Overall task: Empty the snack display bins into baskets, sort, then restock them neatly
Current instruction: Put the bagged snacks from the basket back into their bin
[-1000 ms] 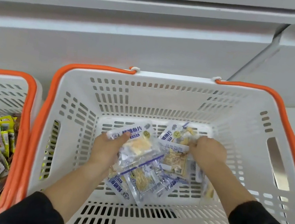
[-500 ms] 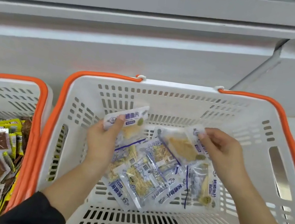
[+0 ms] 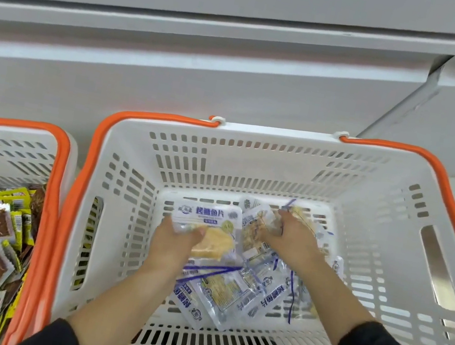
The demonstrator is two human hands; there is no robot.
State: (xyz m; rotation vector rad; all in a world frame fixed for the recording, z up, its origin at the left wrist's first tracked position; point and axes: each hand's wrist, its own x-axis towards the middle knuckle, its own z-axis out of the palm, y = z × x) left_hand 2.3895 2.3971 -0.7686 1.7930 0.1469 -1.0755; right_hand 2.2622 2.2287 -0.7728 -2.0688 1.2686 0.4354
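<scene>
Fish-slice packets (image 3: 232, 292) litter white basket (image 3: 281, 169); left hand (image 3: 174, 242) and right hand (image 3: 293, 238) each grip one.

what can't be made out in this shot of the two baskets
All in the head view:
- Packets under the right hand: hidden by the hand, so its grip is unclear.
- Lower part of the packet that the left hand holds: covered by the hand.
- Left basket: cut off by the left and bottom edges.
- Small print on the pile: too small.
- Bins: only a sliver at the top edge.
</scene>
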